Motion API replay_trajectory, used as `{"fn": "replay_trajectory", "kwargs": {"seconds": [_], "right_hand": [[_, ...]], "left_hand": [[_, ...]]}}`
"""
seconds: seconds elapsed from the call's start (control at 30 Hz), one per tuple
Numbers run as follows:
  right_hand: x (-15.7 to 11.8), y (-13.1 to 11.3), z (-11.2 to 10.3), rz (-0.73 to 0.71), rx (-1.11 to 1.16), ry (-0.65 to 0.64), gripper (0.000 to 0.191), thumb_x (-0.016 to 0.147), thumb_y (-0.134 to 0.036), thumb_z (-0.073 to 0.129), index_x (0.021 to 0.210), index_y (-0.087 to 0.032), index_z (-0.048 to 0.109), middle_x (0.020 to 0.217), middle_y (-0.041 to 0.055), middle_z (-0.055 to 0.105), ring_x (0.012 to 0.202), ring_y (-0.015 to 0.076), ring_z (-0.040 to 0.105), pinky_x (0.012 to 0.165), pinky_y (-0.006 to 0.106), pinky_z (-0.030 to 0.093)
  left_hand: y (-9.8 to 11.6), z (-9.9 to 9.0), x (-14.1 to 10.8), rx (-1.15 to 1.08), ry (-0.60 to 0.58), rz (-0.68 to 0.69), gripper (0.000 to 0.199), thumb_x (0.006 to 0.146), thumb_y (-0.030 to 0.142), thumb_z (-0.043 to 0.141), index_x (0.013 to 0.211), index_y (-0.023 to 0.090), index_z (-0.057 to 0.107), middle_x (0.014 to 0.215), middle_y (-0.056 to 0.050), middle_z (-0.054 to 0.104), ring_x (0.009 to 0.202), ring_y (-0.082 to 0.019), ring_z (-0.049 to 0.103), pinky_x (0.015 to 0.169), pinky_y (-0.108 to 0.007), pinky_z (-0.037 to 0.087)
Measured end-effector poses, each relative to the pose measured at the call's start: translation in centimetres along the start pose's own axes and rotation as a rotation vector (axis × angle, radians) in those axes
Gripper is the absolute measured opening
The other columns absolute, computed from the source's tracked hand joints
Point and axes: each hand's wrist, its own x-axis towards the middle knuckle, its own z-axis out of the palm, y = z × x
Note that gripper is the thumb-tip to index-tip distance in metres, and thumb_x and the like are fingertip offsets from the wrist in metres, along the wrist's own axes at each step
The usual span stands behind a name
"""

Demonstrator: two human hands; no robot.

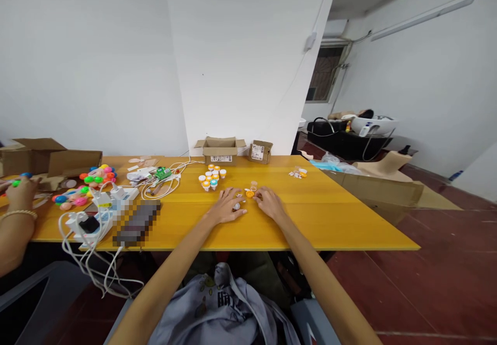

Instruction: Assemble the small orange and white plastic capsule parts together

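Observation:
My left hand (225,206) rests low over the table with its fingers apart. A small whitish round piece (236,206) lies between its thumb and fingers, not visibly gripped. My right hand (271,203) has its fingers curled together beside a round orange cap-like part (249,193); whatever is in its fingertips is hidden. Just behind the orange part is a small clear piece (253,184). Farther back on the left stands a cluster of small white pieces with orange, white and teal tops (212,177).
Cardboard boxes (220,151) stand at the table's back edge. More small parts (298,172) lie at right. To the left are a power strip (104,215) with looping cables, a pixelated dark object (137,223), colourful balls (97,175) and another person's hand (22,192).

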Motion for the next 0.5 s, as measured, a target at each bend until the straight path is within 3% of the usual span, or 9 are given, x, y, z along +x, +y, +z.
{"fn": "replay_trajectory", "kwargs": {"seconds": [0.23, 0.5], "right_hand": [[-0.1, -0.3, -0.3, -0.144, 0.144, -0.052, 0.01, 0.082, -0.016, 0.062, 0.076, -0.023, 0.064, 0.096, 0.0051, 0.066, 0.099, 0.0218, 0.061, 0.087, 0.035, 0.049], [-0.2, -0.5, -0.2, -0.34, 0.288, -0.065, 0.011, 0.085, -0.017, 0.061, 0.076, -0.024, 0.063, 0.097, 0.0049, 0.06, 0.097, 0.0223, 0.059, 0.089, 0.04, 0.049]], "left_hand": [[0.7, -0.7, -0.2, 0.01, -0.048, 0.064, 0.019, 0.09, 0.035, 0.058, 0.103, 0.027, 0.07, 0.132, -0.007, 0.057, 0.124, -0.03, 0.044, 0.104, -0.05, 0.036], [1.0, -1.0, -0.4, -0.037, -0.077, 0.056, 0.015, 0.091, 0.025, 0.055, 0.087, 0.024, 0.07, 0.125, -0.006, 0.06, 0.121, -0.029, 0.044, 0.102, -0.048, 0.035]]}}
